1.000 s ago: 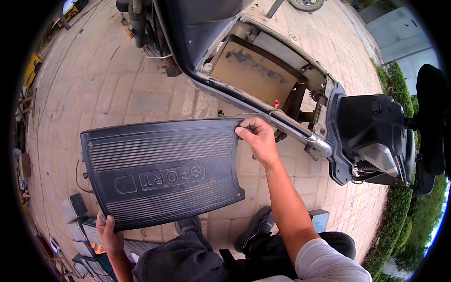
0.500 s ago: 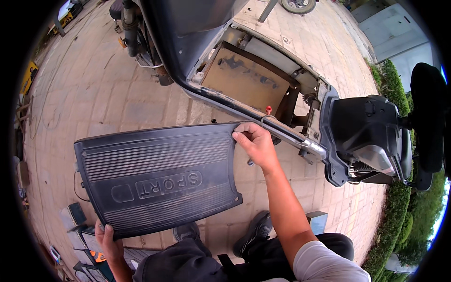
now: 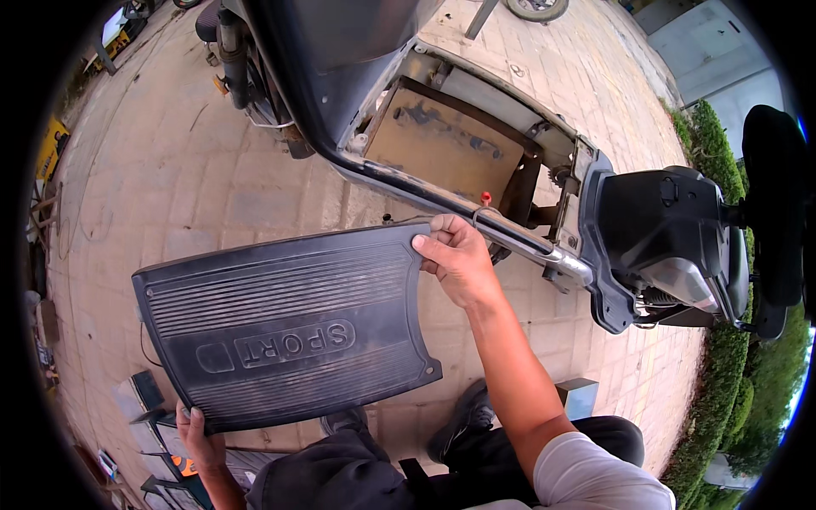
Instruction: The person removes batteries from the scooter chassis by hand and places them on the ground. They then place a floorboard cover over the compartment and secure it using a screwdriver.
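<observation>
A ribbed black plastic scooter floor panel (image 3: 285, 293) is held up between my two hands, left of centre and above my shoes. My right hand (image 3: 456, 259) pinches its far right corner, thumb on top. At the near left corner, my left hand (image 3: 202, 438) grips the edge with the thumb on top and the other fingers partly hidden. Just beyond the panel stands a scooter (image 3: 425, 191) with its footwell uncovered. Inside the opening lies a brown, dirt-smeared flat cover (image 3: 442, 144). A small red-capped terminal or plug (image 3: 486, 198) sticks up at the frame's near rail.
The scooter's black seat section (image 3: 659, 208) is at the right, with a hedge (image 3: 714, 161) behind it. Several boxes or cases (image 3: 157, 433) lie at the lower left. A small box (image 3: 578, 398) stands beside my right leg. Paving (image 3: 246, 187) covers the ground.
The floor panel has tilted slightly, its right end dropping and shifting a little left with my right hand. Both hands keep their hold. The scooter stays in place.
</observation>
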`<state>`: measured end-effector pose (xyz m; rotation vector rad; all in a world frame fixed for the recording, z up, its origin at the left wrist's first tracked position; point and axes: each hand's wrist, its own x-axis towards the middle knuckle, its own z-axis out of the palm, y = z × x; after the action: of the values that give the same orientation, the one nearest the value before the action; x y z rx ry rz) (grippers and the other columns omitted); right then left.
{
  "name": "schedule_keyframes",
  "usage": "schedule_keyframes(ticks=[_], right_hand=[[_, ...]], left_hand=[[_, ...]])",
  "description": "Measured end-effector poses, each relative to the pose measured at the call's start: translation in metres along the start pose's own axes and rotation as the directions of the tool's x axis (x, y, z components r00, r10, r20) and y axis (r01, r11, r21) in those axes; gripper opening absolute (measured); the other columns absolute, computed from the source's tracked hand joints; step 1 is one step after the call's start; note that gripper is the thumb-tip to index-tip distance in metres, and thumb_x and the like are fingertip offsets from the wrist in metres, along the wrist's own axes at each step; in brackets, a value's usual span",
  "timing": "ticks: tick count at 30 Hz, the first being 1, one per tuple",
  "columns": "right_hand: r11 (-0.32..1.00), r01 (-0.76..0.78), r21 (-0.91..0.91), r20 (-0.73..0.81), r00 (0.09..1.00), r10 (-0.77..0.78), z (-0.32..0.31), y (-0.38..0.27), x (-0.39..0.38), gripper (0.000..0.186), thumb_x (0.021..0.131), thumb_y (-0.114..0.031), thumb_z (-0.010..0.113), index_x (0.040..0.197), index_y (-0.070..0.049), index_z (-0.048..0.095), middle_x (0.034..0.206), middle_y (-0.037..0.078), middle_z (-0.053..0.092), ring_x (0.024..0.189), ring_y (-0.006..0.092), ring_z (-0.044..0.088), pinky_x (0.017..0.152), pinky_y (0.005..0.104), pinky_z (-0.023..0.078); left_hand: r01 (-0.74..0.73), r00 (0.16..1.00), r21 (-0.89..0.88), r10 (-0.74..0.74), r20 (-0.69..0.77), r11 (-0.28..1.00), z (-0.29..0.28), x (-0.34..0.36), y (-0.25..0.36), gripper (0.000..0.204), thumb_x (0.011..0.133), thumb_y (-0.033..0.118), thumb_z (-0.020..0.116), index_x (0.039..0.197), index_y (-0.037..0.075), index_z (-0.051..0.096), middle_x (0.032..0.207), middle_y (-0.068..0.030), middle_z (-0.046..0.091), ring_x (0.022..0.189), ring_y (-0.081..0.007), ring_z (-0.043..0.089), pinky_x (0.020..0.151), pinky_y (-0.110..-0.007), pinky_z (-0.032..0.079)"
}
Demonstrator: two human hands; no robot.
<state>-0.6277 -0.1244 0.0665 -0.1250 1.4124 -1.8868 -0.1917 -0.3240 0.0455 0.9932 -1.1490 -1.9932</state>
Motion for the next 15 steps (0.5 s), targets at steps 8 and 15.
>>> schedule_keyframes(ticks=[8, 15], right_hand=[[0.963, 0.132, -0.233, -0.049, 0.988, -0.147, 0.012, -0.042, -0.016, 0.022, 0.083, -0.009, 0.072, 0.093, 0.002, 0.056, 0.082, 0.005, 0.061, 0.068, 0.0099, 0.058, 0.057, 0.0244, 0.048], [0.941, 0.05, -0.335, -0.018, 0.998, -0.06, -0.023, -0.129, -0.028, 0.041, 0.092, -0.021, 0.064, 0.123, 0.003, 0.051, 0.106, 0.009, 0.062, 0.093, 0.0144, 0.061, 0.08, 0.0315, 0.052]], left_hand=[[-0.067, 0.997, 0.02, 0.066, 0.032, 0.998, 0.029, -0.006, 0.031, 0.038, 0.091, 0.011, 0.058, 0.124, -0.005, 0.048, 0.115, -0.015, 0.061, 0.103, -0.0234, 0.061, 0.094, -0.037, 0.047], [-0.033, 0.983, -0.023, 0.037, 0.181, 0.999, 0.118, 0.014, 0.053, 0.028, 0.094, 0.006, 0.051, 0.119, -0.005, 0.051, 0.11, -0.015, 0.064, 0.099, -0.0238, 0.062, 0.092, -0.037, 0.048]])
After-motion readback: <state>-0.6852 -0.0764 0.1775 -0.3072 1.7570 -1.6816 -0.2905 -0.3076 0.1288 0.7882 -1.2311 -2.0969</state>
